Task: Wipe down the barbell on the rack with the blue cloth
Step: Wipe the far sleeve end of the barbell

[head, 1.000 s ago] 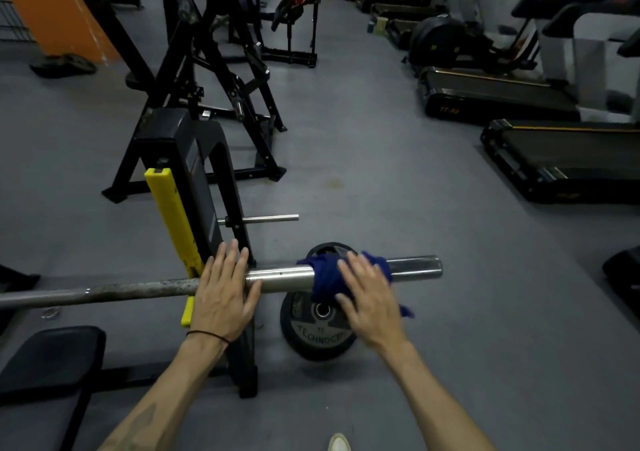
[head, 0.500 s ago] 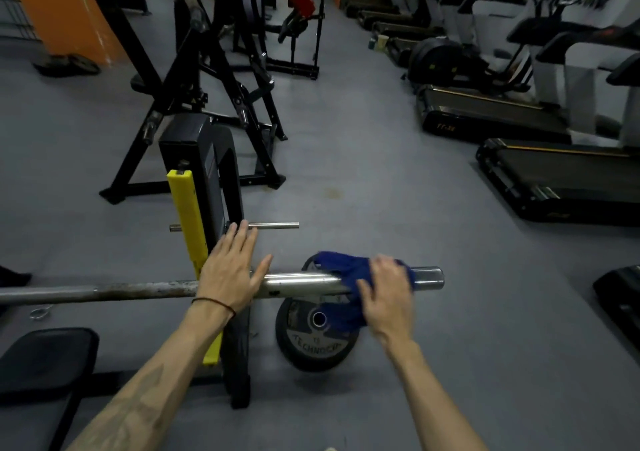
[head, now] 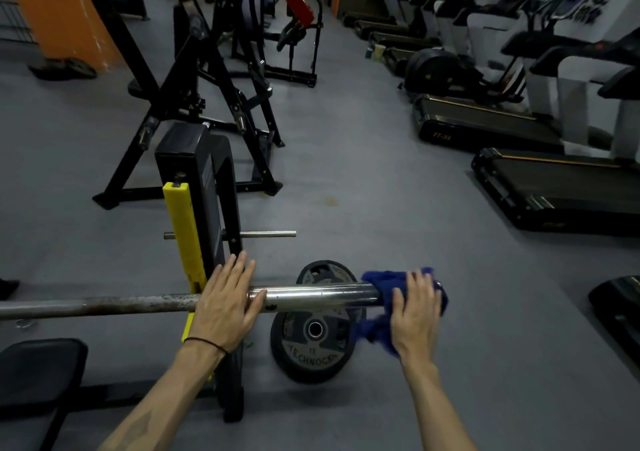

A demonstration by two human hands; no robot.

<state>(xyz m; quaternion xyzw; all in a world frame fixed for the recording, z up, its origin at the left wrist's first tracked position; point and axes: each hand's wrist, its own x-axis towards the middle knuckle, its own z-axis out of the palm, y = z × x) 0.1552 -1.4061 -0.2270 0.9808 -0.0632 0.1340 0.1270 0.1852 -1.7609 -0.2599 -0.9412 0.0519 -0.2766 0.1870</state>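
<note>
Barbell (head: 138,303) lies across yellow-faced rack upright (head: 183,232); left hand (head: 225,306) rests flat on it, fingers straight and together; right hand (head: 414,315) presses blue cloth (head: 384,286) over sleeve end, fingers slightly spread, above floor plate (head: 311,343).

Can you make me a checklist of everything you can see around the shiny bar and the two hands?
Surface: grey gym floor, one small stain.
Job's things: barbell lies across the rack; its thin part looks rusty. Blue cloth is draped over the sleeve's outer end.
Clutter: weight plate on the floor below the sleeve.
Hands: left hand rests flat on the bar beside the yellow guard; right hand presses the cloth onto the sleeve.
Cables: nothing seen.
Surroundings: treadmills on the right, black machine frames behind, bench pad lower left, orange pillar.
</note>
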